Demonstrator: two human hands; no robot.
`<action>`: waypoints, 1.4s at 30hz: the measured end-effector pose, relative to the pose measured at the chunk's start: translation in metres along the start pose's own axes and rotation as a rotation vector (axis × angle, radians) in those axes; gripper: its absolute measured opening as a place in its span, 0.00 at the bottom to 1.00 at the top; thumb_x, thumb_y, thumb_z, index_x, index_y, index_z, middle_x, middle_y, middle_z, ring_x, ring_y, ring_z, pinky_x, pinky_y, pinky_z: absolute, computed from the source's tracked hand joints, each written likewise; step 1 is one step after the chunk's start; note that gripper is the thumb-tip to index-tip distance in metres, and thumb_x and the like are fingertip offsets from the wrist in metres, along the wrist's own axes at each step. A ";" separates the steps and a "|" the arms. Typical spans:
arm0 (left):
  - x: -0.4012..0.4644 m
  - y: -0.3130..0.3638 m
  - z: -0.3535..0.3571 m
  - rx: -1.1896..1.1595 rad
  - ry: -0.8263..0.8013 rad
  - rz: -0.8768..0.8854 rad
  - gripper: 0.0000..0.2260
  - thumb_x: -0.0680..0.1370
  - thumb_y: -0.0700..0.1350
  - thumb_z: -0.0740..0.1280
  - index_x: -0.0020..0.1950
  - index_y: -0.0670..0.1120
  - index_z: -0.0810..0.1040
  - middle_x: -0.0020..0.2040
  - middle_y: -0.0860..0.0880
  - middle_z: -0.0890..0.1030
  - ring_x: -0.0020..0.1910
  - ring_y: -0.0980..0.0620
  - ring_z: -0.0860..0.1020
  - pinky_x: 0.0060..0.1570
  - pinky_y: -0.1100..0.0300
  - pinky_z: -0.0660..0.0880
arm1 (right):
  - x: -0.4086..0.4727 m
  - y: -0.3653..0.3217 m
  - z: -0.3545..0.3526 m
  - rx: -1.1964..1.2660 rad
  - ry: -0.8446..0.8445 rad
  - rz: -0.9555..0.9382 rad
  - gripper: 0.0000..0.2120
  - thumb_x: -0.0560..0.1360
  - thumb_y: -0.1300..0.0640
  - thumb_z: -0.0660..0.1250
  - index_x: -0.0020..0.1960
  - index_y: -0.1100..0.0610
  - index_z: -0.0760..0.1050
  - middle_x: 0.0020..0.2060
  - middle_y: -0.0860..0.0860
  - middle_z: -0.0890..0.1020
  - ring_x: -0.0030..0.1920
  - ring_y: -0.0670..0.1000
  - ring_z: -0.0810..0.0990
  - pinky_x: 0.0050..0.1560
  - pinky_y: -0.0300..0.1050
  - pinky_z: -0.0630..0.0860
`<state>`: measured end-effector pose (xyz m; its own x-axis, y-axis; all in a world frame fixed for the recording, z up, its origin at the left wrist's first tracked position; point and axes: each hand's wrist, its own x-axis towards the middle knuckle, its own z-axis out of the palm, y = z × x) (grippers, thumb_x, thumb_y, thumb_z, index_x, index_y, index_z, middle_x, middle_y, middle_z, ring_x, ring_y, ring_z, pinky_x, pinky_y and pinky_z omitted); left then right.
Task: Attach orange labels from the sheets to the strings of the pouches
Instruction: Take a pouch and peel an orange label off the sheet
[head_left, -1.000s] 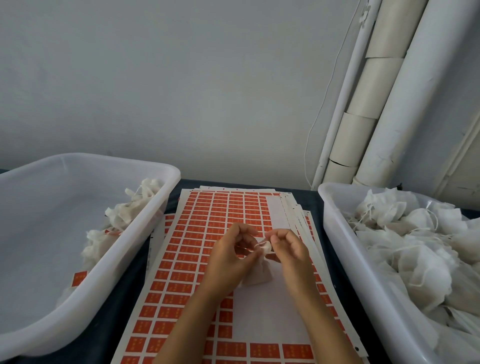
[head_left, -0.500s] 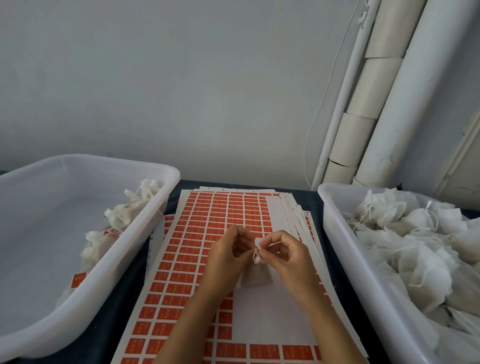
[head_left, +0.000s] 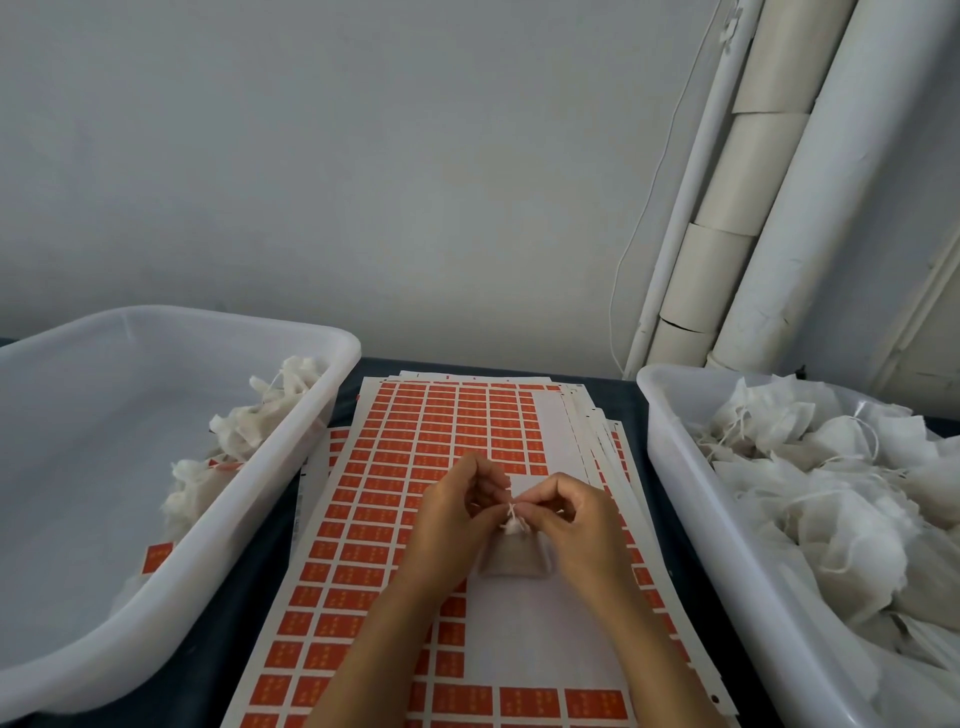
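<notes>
1. The left hand (head_left: 457, 512) and right hand (head_left: 576, 517) are meeting close together over the top sheet (head_left: 410, 499) of orange labels, each pinching the string (head_left: 513, 514) at the neck of one pouch (head_left: 514, 558); this probably keeps the string taut and clear for a label.
2. The pouch is hanging just below the fingertips, over a bare patch of the sheet where labels are already gone.
3. The right bin (head_left: 670, 441) is sitting within reach, heaped with pouches; the left bin (head_left: 291, 457) is holding fewer, likely finished ones, judging by an orange tag among them.
4. Whether a label is already between the fingers is hard to tell: they are covering that spot.
</notes>
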<state>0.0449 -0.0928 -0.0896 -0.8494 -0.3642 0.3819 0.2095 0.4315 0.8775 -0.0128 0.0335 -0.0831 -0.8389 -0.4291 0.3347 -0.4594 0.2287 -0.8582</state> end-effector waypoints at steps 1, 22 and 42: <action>0.000 0.000 0.000 0.003 -0.001 -0.002 0.13 0.73 0.33 0.70 0.45 0.51 0.74 0.41 0.52 0.79 0.40 0.58 0.79 0.41 0.67 0.77 | 0.000 0.000 0.001 -0.005 0.001 -0.001 0.07 0.72 0.59 0.70 0.39 0.48 0.76 0.36 0.41 0.80 0.39 0.43 0.79 0.40 0.27 0.75; -0.007 0.002 0.009 0.023 -0.220 -0.011 0.09 0.76 0.46 0.69 0.51 0.55 0.70 0.47 0.60 0.76 0.46 0.64 0.76 0.41 0.71 0.75 | 0.001 0.005 0.009 0.082 0.154 0.092 0.05 0.77 0.56 0.64 0.45 0.46 0.71 0.43 0.40 0.77 0.45 0.43 0.77 0.44 0.30 0.74; -0.002 -0.005 0.009 0.025 -0.095 -0.128 0.10 0.81 0.44 0.60 0.42 0.50 0.77 0.37 0.55 0.79 0.37 0.59 0.76 0.40 0.68 0.70 | 0.000 0.006 0.001 -0.135 -0.034 -0.144 0.17 0.76 0.58 0.66 0.57 0.40 0.68 0.53 0.31 0.72 0.52 0.33 0.75 0.47 0.23 0.71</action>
<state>0.0411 -0.0867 -0.0971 -0.9105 -0.3387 0.2372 0.0856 0.4069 0.9095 -0.0151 0.0342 -0.0884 -0.7524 -0.4950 0.4347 -0.6109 0.2773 -0.7416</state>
